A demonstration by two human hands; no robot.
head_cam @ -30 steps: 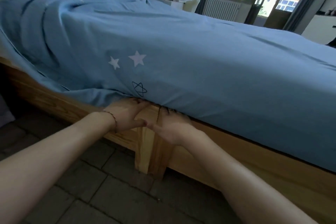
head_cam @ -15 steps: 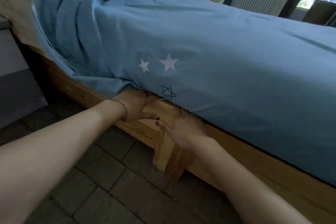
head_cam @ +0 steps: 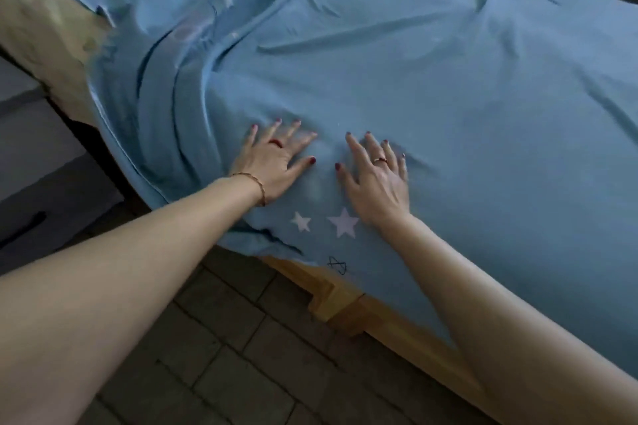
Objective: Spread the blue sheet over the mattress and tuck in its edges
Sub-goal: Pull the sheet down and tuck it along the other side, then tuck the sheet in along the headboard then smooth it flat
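Far left of both hands, the bare mattress (head_cam: 41, 31) shows and the blue sheet (head_cam: 414, 86) lies bunched. The left hand (head_cam: 272, 162) and right hand (head_cam: 376, 179) press flat on it, fingers spread wide, holding nothing. This looks like smoothing. Next, the bunched part needs pulling left and tucking.

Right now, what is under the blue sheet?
At the far left end a beige mattress shows bare beyond the blue sheet; a wooden bed frame shows below its edge. Under both flat hands, left and right, all is covered.
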